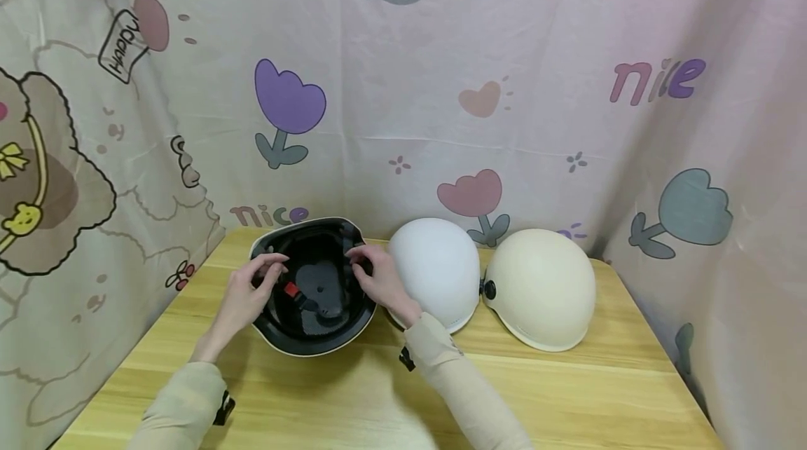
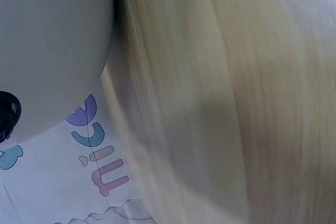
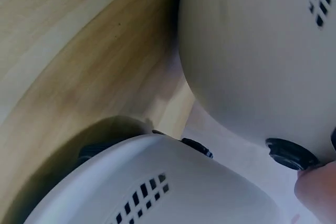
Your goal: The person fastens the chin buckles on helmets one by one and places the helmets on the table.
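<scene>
A cream helmet (image 1: 313,350) with a black inside lies tipped over on its dome, its hollow facing up and towards me. Inside it rest a red buckle (image 1: 291,289) and black straps. My left hand (image 1: 247,292) holds it at the left rim, with thumb and fingertips bent over the edge. At the right rim my right hand (image 1: 381,280) grips it, fingers and thumb curled inwards beside a black strap. In the right wrist view a fingertip (image 3: 317,190) touches a round black knob (image 3: 291,153) on the helmet's outer side.
A white helmet (image 1: 433,271) stands dome up just right of the right hand. Further right is a second cream helmet (image 1: 543,289), dome up, with a black knob on its side. All are on a wooden table (image 1: 567,394) before a printed curtain (image 1: 403,85).
</scene>
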### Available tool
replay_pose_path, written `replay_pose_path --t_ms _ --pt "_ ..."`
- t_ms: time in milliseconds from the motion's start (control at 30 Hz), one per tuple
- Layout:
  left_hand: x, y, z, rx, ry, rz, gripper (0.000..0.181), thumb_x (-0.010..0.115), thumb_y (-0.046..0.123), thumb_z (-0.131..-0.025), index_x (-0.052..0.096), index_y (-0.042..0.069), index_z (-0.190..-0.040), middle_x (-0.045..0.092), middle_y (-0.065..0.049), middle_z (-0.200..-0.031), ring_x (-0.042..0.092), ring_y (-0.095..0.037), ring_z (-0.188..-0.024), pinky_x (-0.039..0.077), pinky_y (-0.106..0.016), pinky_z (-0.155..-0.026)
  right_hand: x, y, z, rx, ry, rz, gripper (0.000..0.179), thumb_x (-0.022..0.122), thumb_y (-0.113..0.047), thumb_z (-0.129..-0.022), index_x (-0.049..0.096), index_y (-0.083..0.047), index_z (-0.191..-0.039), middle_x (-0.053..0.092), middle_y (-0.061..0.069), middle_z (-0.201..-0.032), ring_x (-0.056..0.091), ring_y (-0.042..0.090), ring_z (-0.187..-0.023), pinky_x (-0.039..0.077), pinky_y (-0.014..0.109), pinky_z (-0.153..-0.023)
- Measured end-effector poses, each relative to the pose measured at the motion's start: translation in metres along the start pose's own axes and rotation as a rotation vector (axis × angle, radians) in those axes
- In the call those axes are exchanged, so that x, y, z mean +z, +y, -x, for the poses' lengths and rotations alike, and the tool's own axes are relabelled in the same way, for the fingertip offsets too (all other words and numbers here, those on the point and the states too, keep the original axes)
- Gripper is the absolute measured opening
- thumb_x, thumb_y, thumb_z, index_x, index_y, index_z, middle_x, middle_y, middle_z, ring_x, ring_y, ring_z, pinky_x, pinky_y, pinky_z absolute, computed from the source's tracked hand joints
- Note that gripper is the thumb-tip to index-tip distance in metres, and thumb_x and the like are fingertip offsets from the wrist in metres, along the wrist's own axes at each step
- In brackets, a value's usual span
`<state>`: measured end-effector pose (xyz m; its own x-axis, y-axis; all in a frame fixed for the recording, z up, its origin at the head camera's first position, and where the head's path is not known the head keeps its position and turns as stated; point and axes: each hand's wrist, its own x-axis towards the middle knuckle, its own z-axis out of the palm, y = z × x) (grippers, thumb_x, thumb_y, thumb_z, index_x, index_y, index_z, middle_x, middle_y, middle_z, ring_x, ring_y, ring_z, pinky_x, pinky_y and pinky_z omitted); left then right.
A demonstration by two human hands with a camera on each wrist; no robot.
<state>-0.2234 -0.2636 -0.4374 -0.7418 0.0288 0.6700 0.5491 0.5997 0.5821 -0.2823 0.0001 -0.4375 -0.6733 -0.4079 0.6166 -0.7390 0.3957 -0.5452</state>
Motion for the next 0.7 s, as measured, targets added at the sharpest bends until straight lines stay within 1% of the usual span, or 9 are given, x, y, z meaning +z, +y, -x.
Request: replay_pose_path --t_ms 100,167,300,367,433,567,600,700 --pt "0.000 0.001 0.000 -0.011 0.013 0.016 0.016 0.060 -0.001 -0.098 0.072 0.001 -0.108 0.073 -0.011 -0.089 0.062 0.000 -0.074 0.040 -0.010 -0.069 -0.003 0.001 0.002 0.017 -0.029 -0.028 0.024 0.063 0.000 -0.091 0.069 -0.003 -0.114 0.071 0.012 -0.101 0.064 0.025 -0.097 0.051 0.036 -0.094" --pt "0.001 0.001 0.001 -0.001 0.040 0.024 0.017 0.061 -0.004 -0.096 0.073 0.001 -0.107 0.073 -0.013 -0.089 0.060 0.005 -0.078 0.040 -0.008 -0.073 -0.005 0.000 0.004 0.044 -0.056 -0.044 0.027 0.063 0.000 -0.090 0.068 -0.004 -0.117 0.070 0.012 -0.103 0.062 0.026 -0.099 0.050 0.037 -0.096" --pt "0.004 -0.002 0.005 0.007 0.108 0.026 0.015 0.062 -0.005 -0.095 0.073 -0.001 -0.104 0.072 -0.018 -0.096 0.056 0.012 -0.095 0.039 -0.004 -0.088 -0.005 -0.002 0.009 0.081 -0.108 -0.034 0.033 0.063 -0.001 -0.090 0.066 -0.004 -0.123 0.068 0.013 -0.108 0.060 0.026 -0.104 0.048 0.039 -0.099" --pt "0.004 -0.004 0.007 0.003 0.140 0.027 0.016 0.062 -0.005 -0.094 0.073 -0.001 -0.105 0.069 -0.021 -0.101 0.053 0.014 -0.102 0.037 -0.003 -0.092 -0.005 -0.003 0.011 0.080 -0.125 -0.035 0.036 0.063 -0.002 -0.089 0.064 -0.005 -0.125 0.067 0.014 -0.111 0.059 0.027 -0.105 0.047 0.039 -0.100" --pt "0.004 -0.006 0.009 -0.021 0.163 0.042 0.018 0.062 -0.007 -0.093 0.072 -0.002 -0.108 0.068 -0.021 -0.106 0.051 0.015 -0.108 0.036 -0.002 -0.095 -0.004 -0.003 0.014 0.074 -0.131 -0.047 0.039 0.062 -0.001 -0.088 0.062 -0.004 -0.127 0.065 0.014 -0.112 0.058 0.027 -0.106 0.047 0.039 -0.100" --pt "0.002 -0.008 0.009 -0.054 0.182 0.080 0.021 0.063 -0.007 -0.093 0.072 0.000 -0.111 0.066 -0.020 -0.112 0.051 0.014 -0.112 0.036 -0.003 -0.098 -0.003 -0.004 0.018 0.074 -0.151 -0.110 0.044 0.060 0.002 -0.087 0.059 -0.004 -0.131 0.062 0.015 -0.116 0.055 0.029 -0.109 0.045 0.040 -0.102" --pt "0.001 -0.008 0.009 -0.065 0.179 0.099 0.022 0.062 -0.006 -0.094 0.072 -0.001 -0.113 0.066 -0.021 -0.114 0.052 0.013 -0.115 0.035 -0.003 -0.101 -0.003 -0.004 0.019 0.080 -0.156 -0.127 0.046 0.059 0.003 -0.087 0.058 -0.004 -0.132 0.062 0.015 -0.118 0.055 0.029 -0.111 0.044 0.040 -0.103" --pt "-0.003 -0.008 0.009 -0.087 0.154 0.113 0.024 0.060 -0.004 -0.096 0.069 -0.001 -0.118 0.065 -0.023 -0.124 0.050 0.011 -0.125 0.032 -0.004 -0.108 -0.004 -0.004 0.022 0.116 -0.178 -0.177 0.051 0.058 0.003 -0.087 0.055 -0.007 -0.136 0.058 0.015 -0.126 0.053 0.028 -0.118 0.043 0.038 -0.106"
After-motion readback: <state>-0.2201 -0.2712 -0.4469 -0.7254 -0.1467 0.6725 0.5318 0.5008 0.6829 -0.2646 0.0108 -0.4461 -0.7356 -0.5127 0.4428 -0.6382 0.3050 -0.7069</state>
